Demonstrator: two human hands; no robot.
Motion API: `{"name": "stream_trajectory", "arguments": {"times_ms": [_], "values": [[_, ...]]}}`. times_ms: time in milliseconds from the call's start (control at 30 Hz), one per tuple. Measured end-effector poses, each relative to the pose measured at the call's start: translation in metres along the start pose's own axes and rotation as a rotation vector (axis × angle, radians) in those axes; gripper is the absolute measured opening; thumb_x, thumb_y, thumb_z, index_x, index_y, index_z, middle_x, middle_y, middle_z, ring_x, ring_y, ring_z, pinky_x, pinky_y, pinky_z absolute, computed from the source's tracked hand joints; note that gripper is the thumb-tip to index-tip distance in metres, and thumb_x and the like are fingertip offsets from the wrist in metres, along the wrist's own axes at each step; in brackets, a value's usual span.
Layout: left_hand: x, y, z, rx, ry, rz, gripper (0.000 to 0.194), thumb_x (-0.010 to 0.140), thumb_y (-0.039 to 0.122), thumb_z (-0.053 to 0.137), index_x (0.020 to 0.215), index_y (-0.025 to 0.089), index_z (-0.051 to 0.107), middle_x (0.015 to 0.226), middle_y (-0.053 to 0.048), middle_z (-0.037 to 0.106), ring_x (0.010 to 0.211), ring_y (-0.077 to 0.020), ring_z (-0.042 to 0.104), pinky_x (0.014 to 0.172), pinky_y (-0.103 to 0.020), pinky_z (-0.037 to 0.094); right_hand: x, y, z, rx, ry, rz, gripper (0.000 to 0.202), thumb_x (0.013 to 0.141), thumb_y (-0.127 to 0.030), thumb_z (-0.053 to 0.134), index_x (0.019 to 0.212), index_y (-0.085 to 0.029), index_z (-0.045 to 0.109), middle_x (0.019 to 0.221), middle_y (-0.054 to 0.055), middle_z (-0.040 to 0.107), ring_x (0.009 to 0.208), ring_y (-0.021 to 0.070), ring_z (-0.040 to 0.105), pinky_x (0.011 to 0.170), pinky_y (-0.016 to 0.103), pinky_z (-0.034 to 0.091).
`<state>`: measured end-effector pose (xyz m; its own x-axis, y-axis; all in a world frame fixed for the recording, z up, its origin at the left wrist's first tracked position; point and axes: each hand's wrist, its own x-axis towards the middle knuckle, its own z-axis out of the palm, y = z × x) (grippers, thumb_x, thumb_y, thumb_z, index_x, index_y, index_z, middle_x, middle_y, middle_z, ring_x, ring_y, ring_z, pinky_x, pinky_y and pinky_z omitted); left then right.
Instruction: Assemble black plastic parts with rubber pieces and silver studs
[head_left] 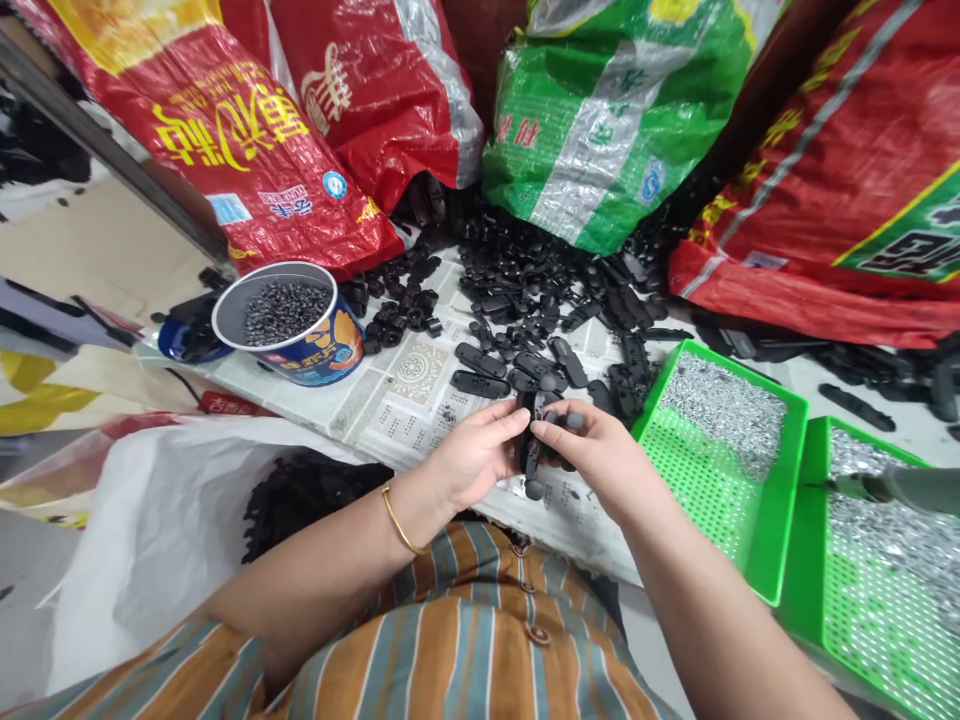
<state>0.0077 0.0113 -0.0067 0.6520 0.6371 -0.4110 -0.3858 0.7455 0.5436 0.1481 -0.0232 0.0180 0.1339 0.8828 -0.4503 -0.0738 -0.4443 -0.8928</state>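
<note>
Over the front edge of the table, my left hand (484, 450) has its fingers closed around a long black plastic part (532, 462). My right hand (589, 445) meets it from the other side, its thumb pressed on the same part. Several small dark rounded pieces (574, 422) show among the right fingers. The exact fit between the pieces is hidden by my fingers. Just beyond my hands lie flat, oblong black plastic parts (480, 370), with a heap of smaller black parts (525, 270) farther back.
A paper tub (319, 355) of tiny dark pieces stands at left. Two green perforated trays (795, 480) of small silvery pieces are at right, an electric screwdriver (900, 487) over the nearer one. Red sacks (300, 190) and a green sack (600, 130) line the back; a white sack (165, 530) sits lower left.
</note>
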Motion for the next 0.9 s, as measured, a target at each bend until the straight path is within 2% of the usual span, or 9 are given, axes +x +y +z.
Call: {"name": "stream_trajectory", "arguments": {"times_ms": [100, 333, 733, 900], "values": [[0.0, 0.0, 0.001, 0.007, 0.013, -0.009, 0.018, 0.078, 0.02, 0.061, 0.095, 0.015, 0.061, 0.085, -0.006, 0.063, 0.07, -0.0144, 0.06, 0.059, -0.026, 0.048, 0.0, 0.002, -0.002, -0.039, 0.001, -0.027, 0.027, 0.063, -0.039, 0.071, 0.075, -0.019, 0.056, 0.057, -0.005, 0.056, 0.048, 0.01, 0.05, 0.05, 0.025, 0.042], [0.004, 0.002, 0.007, 0.015, 0.01, -0.02, 0.018, 0.076, 0.02, 0.062, 0.093, 0.013, 0.062, 0.084, -0.007, 0.064, 0.069, -0.0149, 0.06, 0.063, -0.029, 0.048, -0.001, -0.004, -0.012, 0.024, -0.081, 0.006, 0.031, 0.063, -0.04, 0.071, 0.079, -0.02, 0.054, 0.057, -0.005, 0.053, 0.05, 0.01, 0.05, 0.052, 0.025, 0.041], [0.008, 0.006, 0.012, 0.035, 0.033, -0.014, 0.02, 0.079, 0.019, 0.059, 0.097, 0.012, 0.063, 0.083, -0.007, 0.063, 0.066, -0.0123, 0.057, 0.058, -0.025, 0.046, 0.003, -0.009, -0.016, -0.086, -0.041, 0.014, 0.036, 0.06, -0.042, 0.072, 0.083, -0.021, 0.055, 0.059, -0.005, 0.055, 0.05, 0.0115, 0.05, 0.05, 0.027, 0.043], [0.01, 0.004, 0.012, 0.031, 0.045, -0.019, 0.02, 0.078, 0.02, 0.06, 0.096, 0.014, 0.063, 0.08, -0.006, 0.062, 0.064, -0.0126, 0.057, 0.059, -0.028, 0.046, 0.004, -0.009, -0.015, -0.081, -0.033, 0.012, 0.036, 0.059, -0.042, 0.073, 0.083, -0.021, 0.055, 0.058, -0.005, 0.055, 0.049, 0.0116, 0.05, 0.05, 0.027, 0.042]]}}
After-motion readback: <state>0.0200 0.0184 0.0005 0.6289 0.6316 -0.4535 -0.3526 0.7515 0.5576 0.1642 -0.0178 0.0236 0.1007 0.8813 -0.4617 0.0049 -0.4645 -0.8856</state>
